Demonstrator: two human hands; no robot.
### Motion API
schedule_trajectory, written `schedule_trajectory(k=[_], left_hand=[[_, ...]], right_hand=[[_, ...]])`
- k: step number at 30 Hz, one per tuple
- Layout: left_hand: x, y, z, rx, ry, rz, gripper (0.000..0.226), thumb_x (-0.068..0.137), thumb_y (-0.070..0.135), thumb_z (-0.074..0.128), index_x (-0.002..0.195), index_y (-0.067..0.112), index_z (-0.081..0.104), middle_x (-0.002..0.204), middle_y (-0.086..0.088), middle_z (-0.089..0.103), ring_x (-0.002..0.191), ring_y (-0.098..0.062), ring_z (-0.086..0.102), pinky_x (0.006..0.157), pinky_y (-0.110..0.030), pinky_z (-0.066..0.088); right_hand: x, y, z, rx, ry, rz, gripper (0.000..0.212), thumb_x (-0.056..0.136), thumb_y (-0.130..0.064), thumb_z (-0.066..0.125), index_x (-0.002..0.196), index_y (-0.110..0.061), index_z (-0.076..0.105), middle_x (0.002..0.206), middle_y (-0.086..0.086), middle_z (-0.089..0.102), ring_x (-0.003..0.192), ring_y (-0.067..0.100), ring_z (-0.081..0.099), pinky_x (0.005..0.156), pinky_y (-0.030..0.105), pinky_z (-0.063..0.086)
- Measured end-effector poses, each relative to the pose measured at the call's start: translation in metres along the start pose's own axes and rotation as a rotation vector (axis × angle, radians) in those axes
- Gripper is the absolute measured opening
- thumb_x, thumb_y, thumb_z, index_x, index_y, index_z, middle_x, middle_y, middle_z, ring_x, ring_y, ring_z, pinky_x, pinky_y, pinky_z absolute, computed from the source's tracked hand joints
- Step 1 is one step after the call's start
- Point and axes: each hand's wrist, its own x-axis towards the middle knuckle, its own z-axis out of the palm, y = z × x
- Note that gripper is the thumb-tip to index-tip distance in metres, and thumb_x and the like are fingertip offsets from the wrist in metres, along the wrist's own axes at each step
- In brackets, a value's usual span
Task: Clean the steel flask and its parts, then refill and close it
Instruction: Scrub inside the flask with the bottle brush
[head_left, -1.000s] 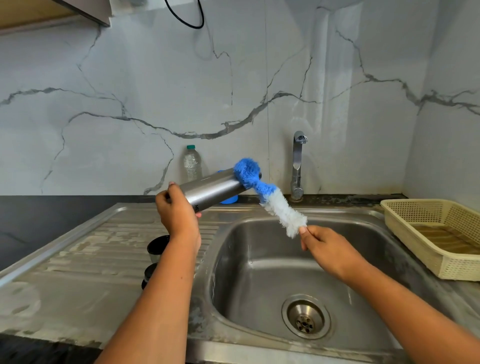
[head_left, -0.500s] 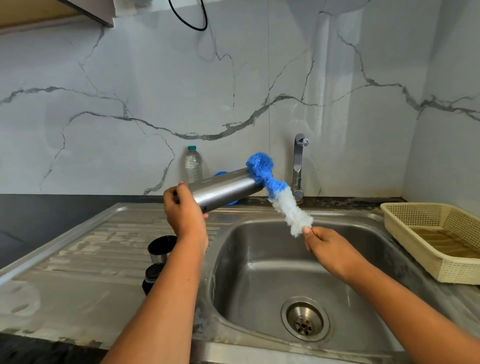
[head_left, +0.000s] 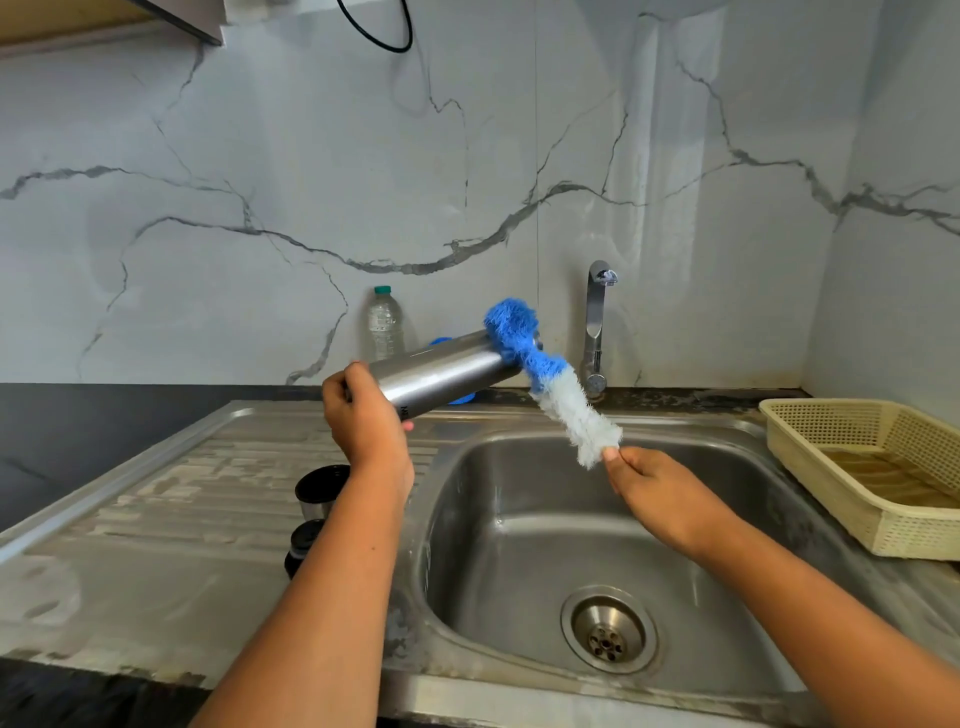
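Observation:
My left hand (head_left: 363, 410) grips the base of the steel flask (head_left: 441, 374), which lies almost level above the sink's left rim, mouth pointing right. A bottle brush (head_left: 561, 395) with a blue tip and white bristles is bent over the flask's mouth; its blue end covers the opening. My right hand (head_left: 654, 488) pinches the brush's lower end over the basin. Two dark flask parts, a cup-shaped cap (head_left: 319, 491) and a smaller stopper (head_left: 301, 545), stand on the drainboard, partly hidden behind my left forearm.
The steel sink (head_left: 519, 545) has a drain (head_left: 608, 631) at the front; a tap (head_left: 597, 322) stands behind it, no water running. A plastic water bottle (head_left: 385, 322) stands by the wall. A cream plastic basket (head_left: 872, 467) sits on the right. Something blue (head_left: 462, 400) lies behind the flask.
Both hands, the flask and the brush have shifted slightly right and up in view; the brush's blue tip stays at the flask's mouth.

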Motion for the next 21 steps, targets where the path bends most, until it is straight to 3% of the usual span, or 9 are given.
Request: schedule_trajectory(k=[8,12,16,21], left_hand=[[-0.008,-0.001,0.005,0.033,-0.089,-0.001,0.009,0.100,0.035,0.047,0.096,0.032,0.054,0.103,0.002,0.060,0.089,-0.018,0.062,0.057,-0.030,0.048],[-0.001,0.001,0.000,0.019,-0.069,-0.032,0.010,0.101,0.036,0.047,0.106,0.029,0.052,0.108,-0.001,0.060,0.094,-0.021,0.063,0.058,-0.030,0.049],[-0.011,-0.002,0.006,0.042,-0.177,-0.046,0.006,0.101,0.034,0.047,0.101,0.031,0.052,0.109,-0.002,0.060,0.094,-0.020,0.063,0.060,-0.030,0.049],[-0.004,0.002,0.002,0.013,-0.121,-0.046,0.012,0.101,0.035,0.048,0.109,0.028,0.053,0.110,-0.003,0.060,0.096,-0.023,0.064,0.058,-0.029,0.048]], right_hand=[[0.002,-0.004,0.000,0.010,0.009,0.004,0.045,0.108,-0.047,0.034,0.077,-0.021,0.053,0.065,-0.004,0.051,0.060,0.011,0.046,0.061,0.028,0.035],[-0.003,0.003,0.000,-0.013,-0.081,0.031,0.046,0.106,-0.052,0.035,0.077,-0.018,0.048,0.065,-0.002,0.046,0.059,0.011,0.042,0.063,0.031,0.037],[-0.001,-0.008,0.000,0.003,-0.033,0.008,0.045,0.108,-0.047,0.034,0.078,-0.018,0.053,0.066,-0.004,0.050,0.061,0.011,0.046,0.061,0.028,0.036],[-0.005,-0.004,-0.001,-0.004,-0.099,0.015,0.045,0.107,-0.048,0.034,0.078,-0.018,0.049,0.066,-0.001,0.048,0.058,0.010,0.042,0.061,0.028,0.037]])
